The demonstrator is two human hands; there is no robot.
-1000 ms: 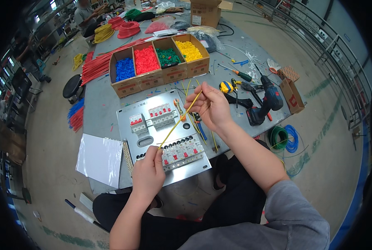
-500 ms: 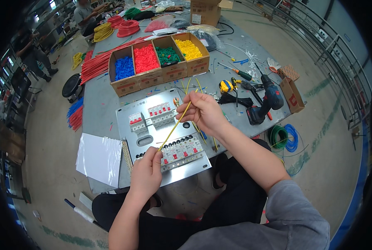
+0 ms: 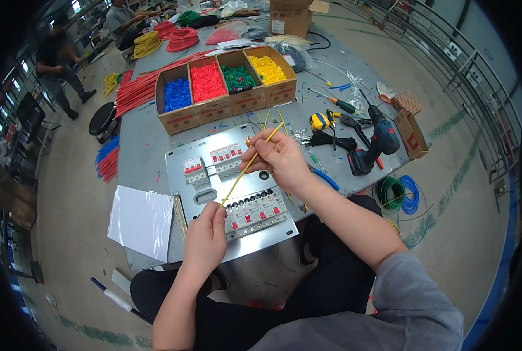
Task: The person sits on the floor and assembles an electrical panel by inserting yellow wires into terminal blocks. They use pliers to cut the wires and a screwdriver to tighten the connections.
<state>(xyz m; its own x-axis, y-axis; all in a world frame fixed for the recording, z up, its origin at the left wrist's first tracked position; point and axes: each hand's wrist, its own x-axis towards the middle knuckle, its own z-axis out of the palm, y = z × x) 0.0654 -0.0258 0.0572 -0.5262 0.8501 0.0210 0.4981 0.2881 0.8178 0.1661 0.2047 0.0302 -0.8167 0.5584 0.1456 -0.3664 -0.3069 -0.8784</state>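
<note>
A thin yellow wire (image 3: 246, 168) runs slantwise between both my hands above a metal mounting plate (image 3: 211, 196). My left hand (image 3: 205, 237) pinches its lower end near the lower row of circuit breakers (image 3: 255, 212). My right hand (image 3: 281, 159) grips the wire higher up, just right of the upper row of breakers (image 3: 211, 162); the wire's free tip sticks out past it towards the back. More loose yellow wires (image 3: 265, 119) lie on the grey table behind the plate.
A cardboard box (image 3: 226, 88) with blue, red, green and yellow pieces stands at the back. A cordless drill (image 3: 375, 145), screwdrivers and a tape measure (image 3: 318, 121) lie right. A white sheet (image 3: 139, 221) lies left. Wire coils (image 3: 396, 193) sit on the floor. Two people (image 3: 56, 64) stand far left.
My right hand has moved down and to the left along the wire, closer to the plate. My left hand stays at the lower breaker row.
</note>
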